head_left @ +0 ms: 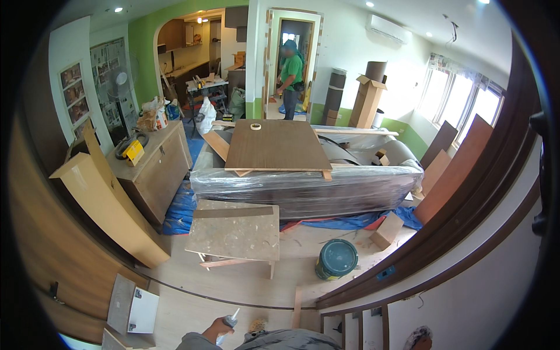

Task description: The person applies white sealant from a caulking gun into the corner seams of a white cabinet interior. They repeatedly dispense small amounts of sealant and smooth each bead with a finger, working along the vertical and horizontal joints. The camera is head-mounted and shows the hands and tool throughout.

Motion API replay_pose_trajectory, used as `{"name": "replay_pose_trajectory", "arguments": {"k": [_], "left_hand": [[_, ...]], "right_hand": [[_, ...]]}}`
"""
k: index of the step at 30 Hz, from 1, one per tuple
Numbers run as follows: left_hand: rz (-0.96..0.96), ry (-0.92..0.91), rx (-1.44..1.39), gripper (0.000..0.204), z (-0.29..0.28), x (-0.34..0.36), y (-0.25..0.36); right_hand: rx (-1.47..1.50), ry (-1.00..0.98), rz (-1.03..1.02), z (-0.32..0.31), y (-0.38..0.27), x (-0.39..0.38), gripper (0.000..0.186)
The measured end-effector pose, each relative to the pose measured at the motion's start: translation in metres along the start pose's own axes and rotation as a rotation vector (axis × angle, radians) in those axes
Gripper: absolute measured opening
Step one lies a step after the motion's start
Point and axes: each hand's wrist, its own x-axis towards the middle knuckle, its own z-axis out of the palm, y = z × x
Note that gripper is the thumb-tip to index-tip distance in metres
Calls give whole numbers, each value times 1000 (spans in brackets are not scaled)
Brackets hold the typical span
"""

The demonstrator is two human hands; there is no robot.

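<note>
My left hand (217,331) is at the lower edge, with its grey sleeve behind it. Its fingers are closed round a sealant tube (228,322), whose white nozzle points up and to the right. The tube's lower part is partly covered by the hand. I do not see my right hand; the grey cloth of my clothing fills the bottom middle. Ahead of the left hand, across the floor, stands a low stained work table (236,236). To its right is a lidded dark green bucket (338,258).
A plastic-wrapped sofa (303,189) bears a brown board (274,146) with a tape roll (255,126). Far off stands a person in green (290,76). A long cardboard box (111,210) leans left; a small cabinet (133,306) stands near the hand. Boards (458,169) lean at right.
</note>
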Motion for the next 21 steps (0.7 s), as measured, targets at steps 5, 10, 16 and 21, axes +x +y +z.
{"name": "replay_pose_trajectory", "arguments": {"k": [5, 10, 16, 21], "left_hand": [[39, -39, 74, 73, 48, -2, 64], [93, -112, 50, 77, 85, -2, 103], [268, -47, 151, 78, 115, -11, 108], [185, -58, 127, 81, 131, -33, 92]], "right_hand": [[82, 136, -11, -51, -32, 27, 37], [547, 106, 522, -72, -46, 55, 31], [561, 187, 494, -70, -32, 77, 30], [543, 141, 486, -51, -16, 97, 30]]}}
